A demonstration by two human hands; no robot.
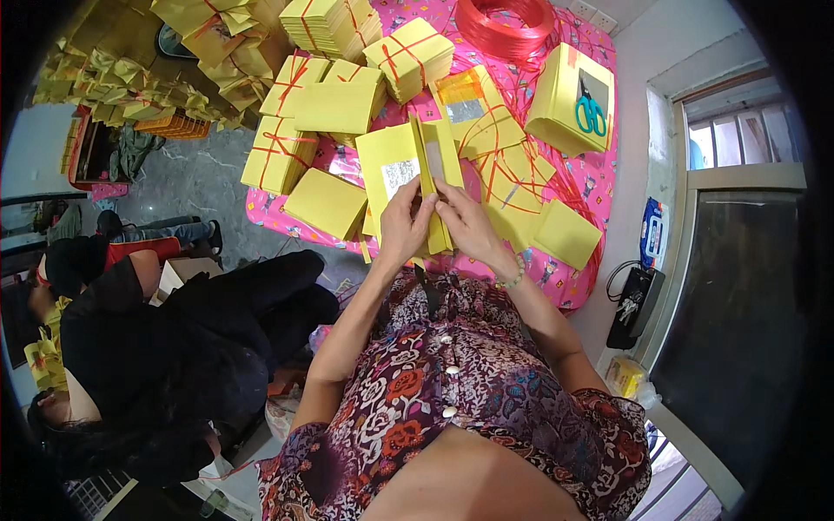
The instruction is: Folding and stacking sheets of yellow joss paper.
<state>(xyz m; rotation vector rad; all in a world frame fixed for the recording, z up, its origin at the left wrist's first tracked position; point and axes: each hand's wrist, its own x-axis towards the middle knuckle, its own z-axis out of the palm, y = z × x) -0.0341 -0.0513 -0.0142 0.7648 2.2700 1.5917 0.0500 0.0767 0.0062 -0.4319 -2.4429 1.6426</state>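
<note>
Both hands hold a bundle of yellow paper (385, 154) in front of me, at the table's near side. It stands partly parted along the middle, and a white printed label sits on its left face. My left hand (407, 224) closes on the left part, its thumb near the split. My right hand (467, 221), with a beaded bracelet at the wrist, grips the right part; its fingertips meet the paper close to the left hand's. Loose yellow sheets (512, 187) with thin red strips lie just right of the hands. A yellow stack (327, 203) lies to the left.
Tied yellow bundles (280, 154) crowd the pink-covered table (569, 293). A red strapping coil (504, 30) lies at the back. Teal-handled scissors (591, 115) rest on a yellow stack at right. Another person (165, 339) sits close on my left. A wall borders the right.
</note>
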